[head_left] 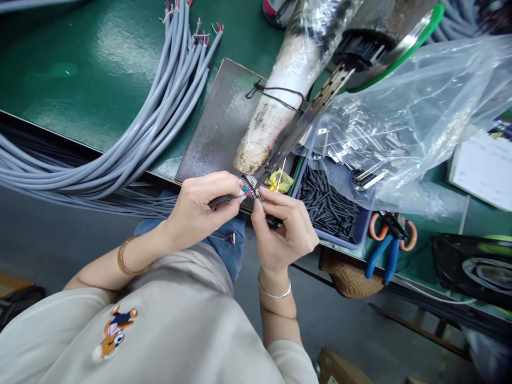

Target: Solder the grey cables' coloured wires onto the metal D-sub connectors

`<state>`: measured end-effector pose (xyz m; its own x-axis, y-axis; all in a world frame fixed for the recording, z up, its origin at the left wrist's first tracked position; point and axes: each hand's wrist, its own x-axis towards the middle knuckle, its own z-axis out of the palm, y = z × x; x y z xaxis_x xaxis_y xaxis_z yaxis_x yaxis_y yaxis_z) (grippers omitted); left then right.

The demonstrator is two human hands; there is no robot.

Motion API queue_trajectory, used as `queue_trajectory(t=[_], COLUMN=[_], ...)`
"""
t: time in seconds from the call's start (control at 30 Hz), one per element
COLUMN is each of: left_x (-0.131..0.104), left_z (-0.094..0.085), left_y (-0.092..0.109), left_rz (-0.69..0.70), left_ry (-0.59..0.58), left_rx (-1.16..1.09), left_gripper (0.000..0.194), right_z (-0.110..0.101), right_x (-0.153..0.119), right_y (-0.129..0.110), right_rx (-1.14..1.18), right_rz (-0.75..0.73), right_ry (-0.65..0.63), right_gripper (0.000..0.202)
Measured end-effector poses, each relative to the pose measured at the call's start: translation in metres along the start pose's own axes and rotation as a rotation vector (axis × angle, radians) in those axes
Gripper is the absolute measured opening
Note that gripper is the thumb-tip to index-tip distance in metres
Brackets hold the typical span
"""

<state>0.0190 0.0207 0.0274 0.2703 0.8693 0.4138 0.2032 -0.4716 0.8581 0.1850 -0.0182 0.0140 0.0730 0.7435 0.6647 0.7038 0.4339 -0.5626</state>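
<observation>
My left hand (206, 205) pinches the end of a wire-ended cable (220, 199), its small coloured wires reaching a metal connector (251, 186). On the other side of that connector, my right hand (282, 218) grips it between thumb and fingers. Right above the connector is the tip of a soldering iron (288, 140), beside a fume tube (276, 106) wrapped in white and stained at its mouth. A yellow piece (280, 181) lies just behind my right fingertips. The exact contact of wire and pins is too small to tell.
Grey cables (152, 128) lie in a bundle at left. A blue bin (364, 232) of black sleeves, a clear bag (424, 106) of connectors and pliers (390, 242) are at right. A solder spool (400, 53) hangs above. Another connector (233, 238) is over my lap.
</observation>
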Motion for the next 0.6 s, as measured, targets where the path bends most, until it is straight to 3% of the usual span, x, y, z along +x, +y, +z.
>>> queue_trajectory(t=[0.3, 0.6], left_x=[0.005, 0.0038], left_z=[-0.0021, -0.0033], left_y=[0.002, 0.003], left_rz=[0.035, -0.03], left_ry=[0.025, -0.051], left_rx=[0.06, 0.045], left_gripper=[0.019, 0.016], right_z=[0.0008, -0.0006], right_x=[0.0083, 0.0008], right_y=[-0.0024, 0.0021], right_rx=[-0.005, -0.047], right_rz=[0.004, -0.032], right_ry=[0.003, -0.033], right_gripper=[0.017, 0.019])
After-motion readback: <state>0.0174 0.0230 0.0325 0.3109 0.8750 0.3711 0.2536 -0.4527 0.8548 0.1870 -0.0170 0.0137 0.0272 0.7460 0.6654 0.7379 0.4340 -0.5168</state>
